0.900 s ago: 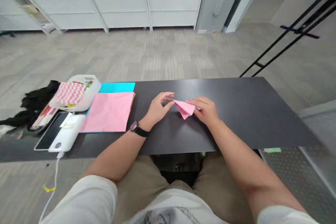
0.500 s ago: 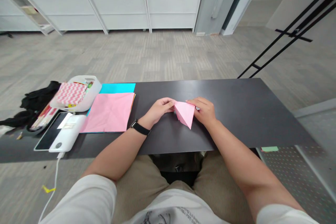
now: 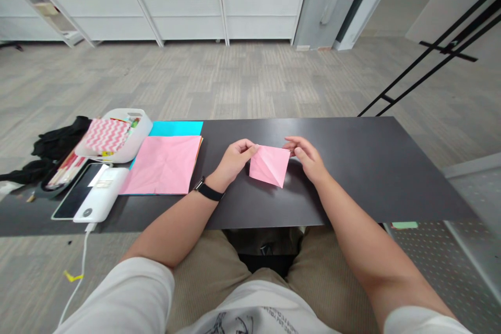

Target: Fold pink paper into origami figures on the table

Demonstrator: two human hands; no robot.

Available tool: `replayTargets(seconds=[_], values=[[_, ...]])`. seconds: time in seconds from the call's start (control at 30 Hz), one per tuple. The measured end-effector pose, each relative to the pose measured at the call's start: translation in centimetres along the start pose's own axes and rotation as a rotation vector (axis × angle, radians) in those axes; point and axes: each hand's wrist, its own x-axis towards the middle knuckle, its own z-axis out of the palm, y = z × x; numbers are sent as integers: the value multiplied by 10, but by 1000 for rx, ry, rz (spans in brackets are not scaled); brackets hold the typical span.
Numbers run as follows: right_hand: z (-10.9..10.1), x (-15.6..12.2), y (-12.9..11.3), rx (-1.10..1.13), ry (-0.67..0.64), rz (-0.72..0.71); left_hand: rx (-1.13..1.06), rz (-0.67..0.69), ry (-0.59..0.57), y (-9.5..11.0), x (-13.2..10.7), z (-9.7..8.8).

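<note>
Head-worn view, forward-down over near table (image 3: 371, 167)

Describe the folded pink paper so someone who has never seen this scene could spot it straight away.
On the dark table, look near the middle, between the left hand and right hand. The folded pink paper is pinched there at its two upper corners. Unlike the larger flat pink sheet on the stack to its left, it is small, creased diagonally and held.

Both bare forearms reach forward from the lap, converging toward the middle. The left hand (image 3: 234, 159) is curled, thumb and fingertips pinched together at its far tip, a dark watch strapped on its wrist. The right hand (image 3: 307, 159) lies palm down, fingers pointing left, lightly bent.
</note>
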Motion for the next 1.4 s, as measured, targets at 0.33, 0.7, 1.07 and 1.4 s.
replayTargets(seconds=[0.33,0.7,1.07,1.4], values=[[7,-5,5,-169,-9,32,111,95,-49,-4,-4,4],[6,-5,-5,-26,18,84,46,76,-42,9,-8,3],[5,-2,-4,-578,-9,-180,371,4,-109,-8,-7,7],[19,-5,4,-991,-256,-156,764,145,-180,-11,3,8]])
